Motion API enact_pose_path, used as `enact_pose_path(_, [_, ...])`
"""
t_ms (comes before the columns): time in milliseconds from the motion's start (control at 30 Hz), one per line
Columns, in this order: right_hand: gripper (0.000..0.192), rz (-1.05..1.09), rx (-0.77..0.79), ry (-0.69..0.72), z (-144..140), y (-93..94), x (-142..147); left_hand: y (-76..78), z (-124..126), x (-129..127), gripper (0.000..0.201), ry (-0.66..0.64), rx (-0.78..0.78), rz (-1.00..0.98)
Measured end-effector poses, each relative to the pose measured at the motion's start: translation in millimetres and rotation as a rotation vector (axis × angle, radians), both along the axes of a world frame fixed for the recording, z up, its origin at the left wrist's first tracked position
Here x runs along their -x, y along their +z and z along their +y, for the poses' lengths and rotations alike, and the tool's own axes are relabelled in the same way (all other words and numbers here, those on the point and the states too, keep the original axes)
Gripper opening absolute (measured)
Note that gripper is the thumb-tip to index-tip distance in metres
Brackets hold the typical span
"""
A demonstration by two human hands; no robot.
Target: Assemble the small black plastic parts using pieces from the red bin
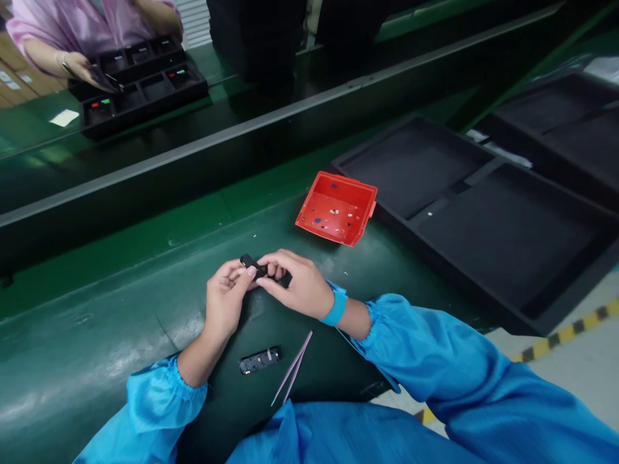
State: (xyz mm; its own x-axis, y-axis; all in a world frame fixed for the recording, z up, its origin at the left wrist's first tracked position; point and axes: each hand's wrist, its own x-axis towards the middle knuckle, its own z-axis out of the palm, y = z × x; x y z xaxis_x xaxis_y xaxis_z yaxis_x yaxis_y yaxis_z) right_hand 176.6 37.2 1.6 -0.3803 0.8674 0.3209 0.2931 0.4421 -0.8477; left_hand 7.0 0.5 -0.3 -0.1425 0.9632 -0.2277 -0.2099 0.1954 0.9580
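Two hands, left hand (223, 303) and right hand (296, 283), pinch small black part (251, 263).

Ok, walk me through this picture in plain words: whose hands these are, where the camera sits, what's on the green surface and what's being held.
There is one picture, taken by a camera on a person's head, looking down at their own two hands. The left hand and right hand, in blue sleeves, together pinch a small black part. They work over a green mat. On it lie a small black circuit piece, pink tweezers, a tilted red tray and large black foam trays. Across the belt, another person's hand rests at a black tray with compartments.
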Motion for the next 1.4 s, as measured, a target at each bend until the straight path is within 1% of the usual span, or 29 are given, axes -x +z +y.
enact_pose_path(67, [0.017, -0.051, -0.036, 0.009, -4, -1.6, 1, -1.2, -1, 1, 0.030, -0.020, 0.027, 0.010])
enact_pose_path(133, [0.017, -0.058, -0.041, 0.000, -6, -3.2, 2, -1.6, -2, 1, 0.033, -0.029, 0.033, 0.041])
enact_pose_path(267, [0.018, -0.050, -0.068, -0.008, -6, -3.7, 1, 1.4, -3, -1, 0.039, -0.012, 0.021, 0.098])
enact_pose_path(367, [0.018, -0.063, -0.088, 0.003, -7, -3.4, 0, 3.9, -2, -2, 0.040, 0.004, 0.024, 0.134])
enact_pose_path(567, [0.017, -0.120, -0.204, 0.030, -9, -3.9, 0, 3.7, -2, 2, 0.030, 0.006, 0.047, 0.171])
enact_pose_path(667, [0.014, -0.166, -0.253, 0.037, -10, -2.2, -1, 2.0, -2, 4, 0.027, -0.005, 0.068, 0.163])
enact_pose_path(767, [0.015, -0.194, -0.312, 0.022, -10, -0.1, -1, 0.5, -1, 4, 0.025, 0.017, 0.084, 0.137])
enact_pose_path(833, [0.014, -0.240, -0.371, 0.011, -9, 0.2, -1, 0.4, 0, 4, 0.022, 0.043, 0.096, 0.117])
enact_pose_path(933, [0.018, -0.355, -0.447, 0.056, -4, -1.6, -2, 0.9, 0, 2, 0.019, 0.051, 0.113, 0.093])
enact_pose_path(1000, [0.018, -0.395, -0.451, 0.082, 2, -2.9, -5, 1.2, -2, 2, 0.022, 0.004, 0.111, 0.096])
enact_pose_path(1067, [0.012, -0.388, -0.419, 0.075, 5, -2.2, -9, 1.6, -2, 2, 0.028, -0.049, 0.098, 0.101])
enact_pose_path(1100, [0.010, -0.377, -0.400, 0.065, 5, -0.4, -11, 1.7, -1, 3, 0.032, -0.050, 0.082, 0.091])
enact_pose_path(1167, [0.007, -0.374, -0.364, 0.057, -2, 6.7, -13, 2.0, 2, 5, 0.041, 0.013, 0.040, 0.045])
enact_pose_path(1200, [0.007, -0.385, -0.355, 0.082, -8, 11.8, -13, 2.0, 4, 7, 0.045, 0.061, 0.020, 0.022])
enact_pose_path(1233, [0.007, -0.403, -0.356, 0.142, -15, 17.3, -13, 1.7, 7, 8, 0.048, 0.108, 0.005, 0.007])
enact_pose_path(1267, [0.009, -0.428, -0.370, 0.243, -24, 22.8, -12, 1.3, 10, 10, 0.049, 0.144, -0.002, 0.001])
enact_pose_path(1333, [0.015, -0.480, -0.439, 0.509, -42, 31.4, -9, -0.1, 15, 13, 0.048, 0.178, -0.002, 0.011])
enact_pose_path(1367, [0.019, -0.506, -0.481, 0.614, -50, 33.8, -7, -0.8, 17, 13, 0.048, 0.179, -0.003, 0.015])
enact_pose_path(1400, [0.022, -0.527, -0.520, 0.690, -57, 34.7, -5, -1.6, 18, 13, 0.047, 0.173, -0.005, 0.016])
